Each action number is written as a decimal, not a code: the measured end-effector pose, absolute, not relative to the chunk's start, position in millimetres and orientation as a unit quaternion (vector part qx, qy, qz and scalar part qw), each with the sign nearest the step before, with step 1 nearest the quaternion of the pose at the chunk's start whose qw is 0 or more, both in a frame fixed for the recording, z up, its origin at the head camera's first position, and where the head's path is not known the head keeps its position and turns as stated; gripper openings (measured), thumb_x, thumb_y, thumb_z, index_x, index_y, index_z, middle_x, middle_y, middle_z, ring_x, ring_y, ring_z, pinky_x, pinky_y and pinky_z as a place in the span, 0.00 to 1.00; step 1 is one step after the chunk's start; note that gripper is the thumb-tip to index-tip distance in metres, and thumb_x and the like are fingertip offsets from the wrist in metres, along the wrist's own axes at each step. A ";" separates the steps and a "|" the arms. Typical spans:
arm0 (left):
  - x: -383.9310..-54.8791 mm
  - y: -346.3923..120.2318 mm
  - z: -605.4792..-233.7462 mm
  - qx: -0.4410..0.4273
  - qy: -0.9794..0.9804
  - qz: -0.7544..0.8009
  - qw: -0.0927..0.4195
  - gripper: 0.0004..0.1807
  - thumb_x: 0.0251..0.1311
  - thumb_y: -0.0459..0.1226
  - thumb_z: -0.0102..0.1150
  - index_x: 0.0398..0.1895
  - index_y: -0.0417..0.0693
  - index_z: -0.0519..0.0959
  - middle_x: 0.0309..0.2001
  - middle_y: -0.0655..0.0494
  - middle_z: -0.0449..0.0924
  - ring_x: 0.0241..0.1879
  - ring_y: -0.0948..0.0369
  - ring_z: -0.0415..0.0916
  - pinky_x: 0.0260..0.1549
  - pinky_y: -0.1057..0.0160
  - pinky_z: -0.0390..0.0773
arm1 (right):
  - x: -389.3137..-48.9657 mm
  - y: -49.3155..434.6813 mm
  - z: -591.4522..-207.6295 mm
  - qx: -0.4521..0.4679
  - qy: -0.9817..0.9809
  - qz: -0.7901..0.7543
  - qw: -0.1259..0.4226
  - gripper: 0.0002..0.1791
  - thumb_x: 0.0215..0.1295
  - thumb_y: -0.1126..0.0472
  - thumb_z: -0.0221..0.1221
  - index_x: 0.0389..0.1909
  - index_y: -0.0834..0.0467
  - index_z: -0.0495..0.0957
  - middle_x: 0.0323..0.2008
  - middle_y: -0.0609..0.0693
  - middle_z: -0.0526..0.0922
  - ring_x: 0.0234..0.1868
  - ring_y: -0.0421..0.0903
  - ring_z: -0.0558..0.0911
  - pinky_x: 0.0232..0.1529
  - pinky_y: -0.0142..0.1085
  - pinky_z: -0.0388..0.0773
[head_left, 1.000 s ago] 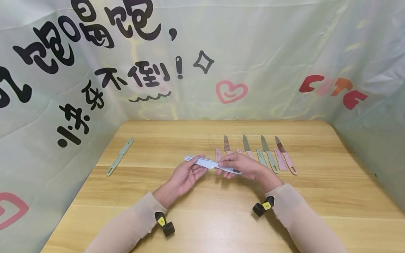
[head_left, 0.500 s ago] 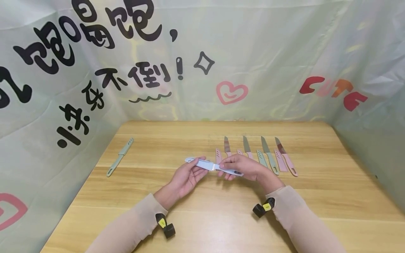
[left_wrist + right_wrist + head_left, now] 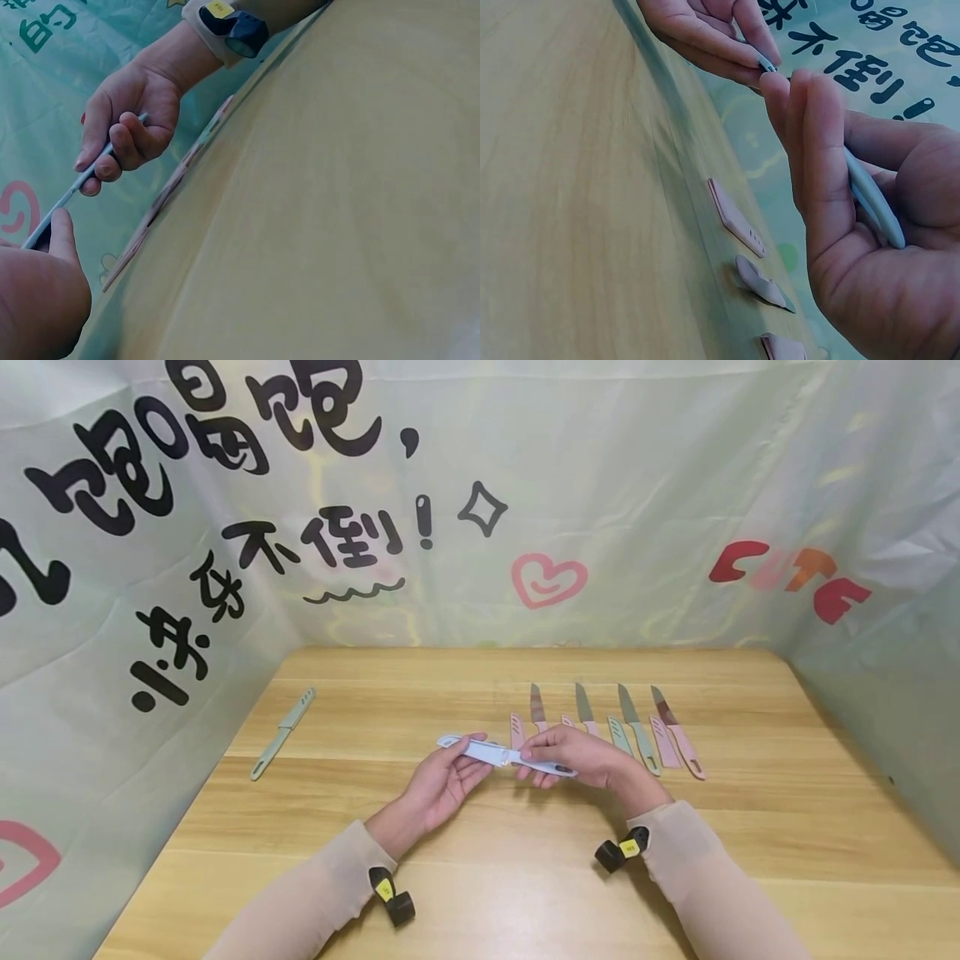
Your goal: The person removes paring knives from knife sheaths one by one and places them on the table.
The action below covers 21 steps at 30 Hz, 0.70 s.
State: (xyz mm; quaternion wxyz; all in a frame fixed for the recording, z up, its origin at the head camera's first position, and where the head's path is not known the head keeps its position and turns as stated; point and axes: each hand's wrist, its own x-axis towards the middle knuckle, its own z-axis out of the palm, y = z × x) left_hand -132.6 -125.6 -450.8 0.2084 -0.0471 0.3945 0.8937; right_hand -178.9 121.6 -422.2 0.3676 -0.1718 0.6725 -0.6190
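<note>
My left hand (image 3: 438, 785) grips a light blue knife sheath (image 3: 482, 751), thumb on top and fingers below, in the head view. My right hand (image 3: 581, 755) pinches the light blue handle (image 3: 553, 768) of a paring knife. Sheath and handle lie almost in line, a narrow gap showing between them, and the blade is mostly hidden in the sheath. Both hands hold the knife above the table, as the left wrist view shows with the right hand (image 3: 135, 105) on the thin handle (image 3: 79, 182). In the right wrist view the handle (image 3: 874, 199) runs through the palm.
At the table's left lies a green sheathed knife (image 3: 273, 750). Behind the right hand, bare knives and sheaths stand in a row, among them a green knife (image 3: 640, 739), a green sheath (image 3: 619, 735), a pink sheath (image 3: 665, 746) and a pink-handled knife (image 3: 686, 748). Printed cloth surrounds the table.
Both hands stay nearly in place. The knife handle sits slightly closer to the sheath's mouth than a second ago.
</note>
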 end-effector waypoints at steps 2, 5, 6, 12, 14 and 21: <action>-132.8 -125.3 -450.9 -0.047 0.393 0.894 0.208 0.23 0.76 0.39 0.41 0.66 0.34 0.64 0.58 0.35 0.74 0.60 0.48 0.73 0.61 0.58 0.74 | -179.3 122.3 -421.6 -0.175 0.672 -0.618 0.368 0.17 0.73 0.64 0.53 0.50 0.76 0.75 0.41 0.69 0.82 0.28 0.44 0.83 0.30 0.31 0.84; -132.6 -124.9 -450.6 -0.045 0.393 0.895 0.209 0.23 0.77 0.40 0.41 0.66 0.34 0.64 0.57 0.35 0.75 0.60 0.48 0.73 0.61 0.58 0.74 | -179.5 123.6 -420.6 -0.179 0.672 -0.617 0.369 0.17 0.73 0.64 0.53 0.50 0.76 0.75 0.40 0.69 0.82 0.28 0.44 0.83 0.30 0.31 0.84; -132.6 -124.7 -450.5 -0.044 0.392 0.895 0.209 0.23 0.77 0.40 0.41 0.66 0.34 0.64 0.57 0.35 0.75 0.60 0.48 0.73 0.61 0.58 0.74 | -179.4 124.1 -420.2 -0.182 0.672 -0.615 0.370 0.17 0.73 0.64 0.53 0.50 0.76 0.75 0.40 0.69 0.82 0.28 0.44 0.83 0.30 0.31 0.84; -132.2 -123.8 -450.7 -0.040 0.391 0.895 0.209 0.23 0.76 0.39 0.41 0.67 0.34 0.63 0.57 0.36 0.75 0.60 0.48 0.73 0.61 0.57 0.74 | -179.0 125.6 -419.5 -0.191 0.672 -0.612 0.371 0.19 0.73 0.63 0.53 0.51 0.77 0.73 0.41 0.69 0.82 0.29 0.44 0.83 0.31 0.31 0.84; -131.8 -124.0 -451.3 -0.040 0.390 0.896 0.210 0.23 0.76 0.39 0.42 0.67 0.34 0.63 0.57 0.36 0.75 0.60 0.48 0.72 0.62 0.57 0.73 | -178.9 126.1 -419.8 -0.186 0.671 -0.613 0.372 0.19 0.73 0.63 0.54 0.51 0.78 0.73 0.41 0.68 0.82 0.29 0.44 0.83 0.31 0.31 0.84; -131.2 -126.3 -455.4 -0.040 0.390 0.896 0.209 0.23 0.76 0.39 0.42 0.67 0.34 0.63 0.59 0.35 0.73 0.62 0.46 0.70 0.61 0.57 0.74 | -177.7 127.4 -421.5 -0.191 0.668 -0.615 0.373 0.18 0.73 0.65 0.52 0.51 0.79 0.72 0.37 0.63 0.84 0.28 0.43 0.83 0.31 0.31 0.85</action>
